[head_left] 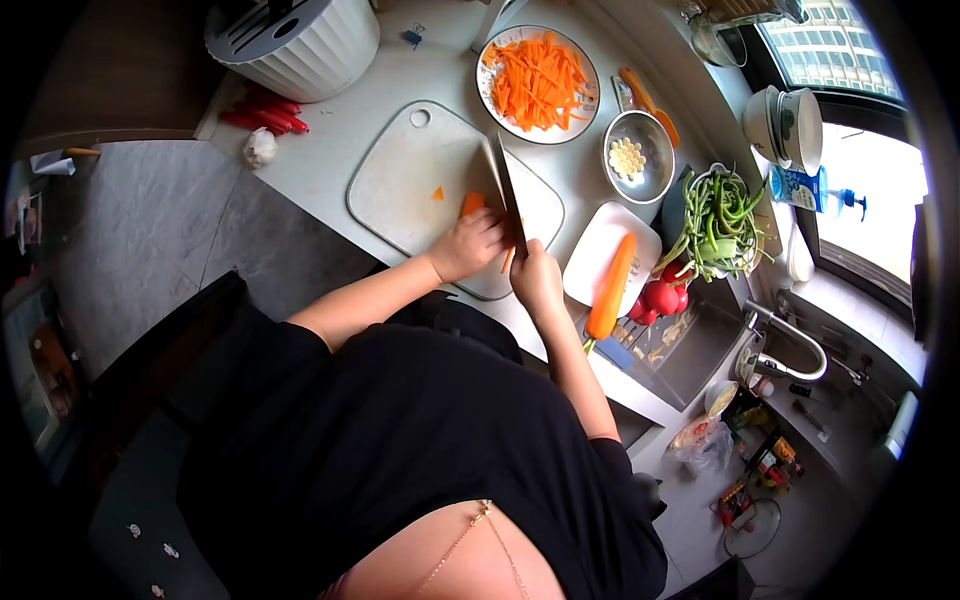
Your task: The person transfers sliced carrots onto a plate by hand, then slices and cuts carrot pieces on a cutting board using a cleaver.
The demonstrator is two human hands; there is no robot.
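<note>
My right hand (537,278) is closed round the handle of a kitchen knife (509,190), its blade upright over the white cutting board (385,185). Just left of the blade, my left hand (468,245) presses with curled fingers on a piece of carrot (473,203), which is mostly hidden beneath them. A small carrot scrap (438,193) lies on the board, and some thin strips show by the blade. Beyond the board, a plate (484,100) holds a heap of carrot strips (538,82). A whole carrot (612,288) rests across a white tray (580,268) to the right.
A metal bowl (655,190) with garlic cloves, an orange-handled peeler (650,105) and green vegetables (722,222) stand right. Red radishes (660,297) lie by the sink (690,350) with its faucet (800,355). Red chilies (270,112), a garlic bulb (260,148) and a knife block (310,50) are left.
</note>
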